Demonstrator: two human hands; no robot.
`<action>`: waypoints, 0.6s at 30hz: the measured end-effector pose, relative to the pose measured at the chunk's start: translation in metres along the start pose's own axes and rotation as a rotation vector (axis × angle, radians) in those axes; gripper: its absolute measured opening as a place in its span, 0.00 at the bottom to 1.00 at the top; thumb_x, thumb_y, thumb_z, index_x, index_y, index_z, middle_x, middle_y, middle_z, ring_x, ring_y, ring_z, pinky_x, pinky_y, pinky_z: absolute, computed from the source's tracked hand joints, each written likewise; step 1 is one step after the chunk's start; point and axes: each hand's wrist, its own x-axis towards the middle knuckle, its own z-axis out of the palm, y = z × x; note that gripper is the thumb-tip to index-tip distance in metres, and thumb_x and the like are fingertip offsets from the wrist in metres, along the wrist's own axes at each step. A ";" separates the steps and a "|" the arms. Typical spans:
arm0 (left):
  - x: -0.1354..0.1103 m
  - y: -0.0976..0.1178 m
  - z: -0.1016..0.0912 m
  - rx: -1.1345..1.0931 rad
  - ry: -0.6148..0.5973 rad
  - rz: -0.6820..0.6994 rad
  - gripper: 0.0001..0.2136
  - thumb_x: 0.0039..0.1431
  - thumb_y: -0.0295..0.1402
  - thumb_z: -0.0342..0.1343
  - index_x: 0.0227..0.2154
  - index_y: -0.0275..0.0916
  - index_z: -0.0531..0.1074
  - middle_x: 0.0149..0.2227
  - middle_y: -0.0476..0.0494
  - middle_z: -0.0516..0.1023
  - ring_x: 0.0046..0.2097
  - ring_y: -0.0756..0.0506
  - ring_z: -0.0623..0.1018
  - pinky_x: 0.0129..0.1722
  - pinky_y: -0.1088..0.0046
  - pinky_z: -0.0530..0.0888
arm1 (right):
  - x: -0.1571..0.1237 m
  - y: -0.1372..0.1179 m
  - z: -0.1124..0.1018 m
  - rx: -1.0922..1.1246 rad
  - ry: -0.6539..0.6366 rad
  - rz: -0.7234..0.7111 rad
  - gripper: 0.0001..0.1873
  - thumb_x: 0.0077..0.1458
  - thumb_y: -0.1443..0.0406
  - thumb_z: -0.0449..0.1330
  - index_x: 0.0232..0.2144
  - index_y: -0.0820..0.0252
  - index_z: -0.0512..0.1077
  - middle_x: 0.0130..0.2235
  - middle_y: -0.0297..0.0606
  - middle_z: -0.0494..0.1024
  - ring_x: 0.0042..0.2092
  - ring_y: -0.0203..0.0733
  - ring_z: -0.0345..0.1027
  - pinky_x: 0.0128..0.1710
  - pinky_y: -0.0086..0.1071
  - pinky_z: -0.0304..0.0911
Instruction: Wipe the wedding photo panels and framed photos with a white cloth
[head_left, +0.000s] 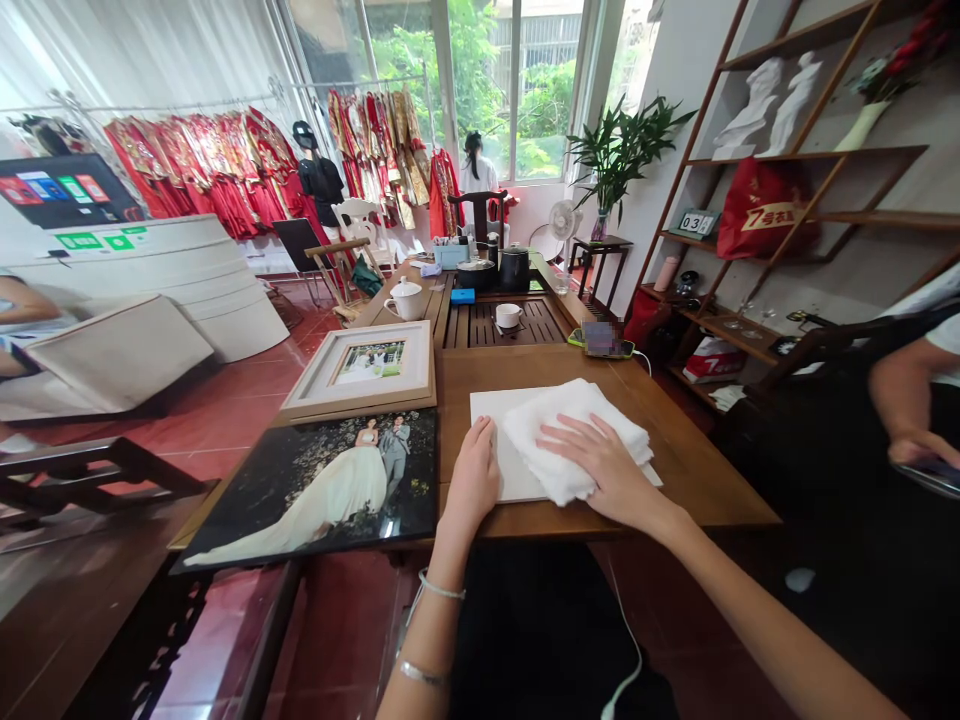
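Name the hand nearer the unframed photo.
Left. The left hand is on the white board, right of the unframed photo; the right hand is on the cloth, farther right.

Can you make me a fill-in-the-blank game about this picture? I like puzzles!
1. The right hand rests on a folded cloth coloured ____.
2. The left hand touches a flat board lying ____ the cloth (over or under).
3. The framed photo lies to the ____ of the board (left or right).
4. The large bag on the shelves is mostly ____.

Missing words: white; under; left; red.
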 end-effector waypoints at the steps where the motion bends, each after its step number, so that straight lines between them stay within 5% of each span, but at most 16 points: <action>1: 0.000 0.000 0.000 0.004 -0.008 -0.011 0.20 0.60 0.23 0.41 0.53 0.33 0.67 0.60 0.32 0.66 0.63 0.41 0.64 0.64 0.56 0.60 | -0.010 -0.005 -0.003 0.013 -0.017 -0.022 0.35 0.45 0.73 0.53 0.57 0.49 0.64 0.62 0.35 0.64 0.64 0.50 0.49 0.62 0.55 0.40; 9: 0.001 0.004 -0.004 0.017 -0.039 -0.036 0.20 0.61 0.23 0.39 0.54 0.31 0.67 0.60 0.30 0.65 0.63 0.41 0.63 0.64 0.56 0.59 | -0.050 -0.015 -0.023 0.088 -0.074 -0.002 0.35 0.47 0.74 0.51 0.58 0.48 0.63 0.62 0.35 0.64 0.64 0.48 0.50 0.62 0.54 0.43; 14: 0.001 0.002 -0.002 0.007 -0.019 -0.022 0.21 0.59 0.22 0.41 0.54 0.33 0.67 0.60 0.32 0.66 0.63 0.40 0.64 0.64 0.56 0.60 | -0.016 0.016 -0.011 0.030 0.000 0.108 0.44 0.36 0.77 0.49 0.58 0.51 0.63 0.62 0.36 0.64 0.64 0.47 0.50 0.61 0.54 0.44; 18: 0.001 0.000 -0.002 0.008 -0.030 -0.018 0.21 0.58 0.21 0.42 0.54 0.33 0.67 0.60 0.32 0.65 0.63 0.41 0.64 0.64 0.57 0.59 | 0.034 0.035 -0.001 -0.013 -0.044 0.187 0.39 0.41 0.75 0.51 0.58 0.56 0.63 0.62 0.40 0.64 0.64 0.50 0.51 0.61 0.54 0.44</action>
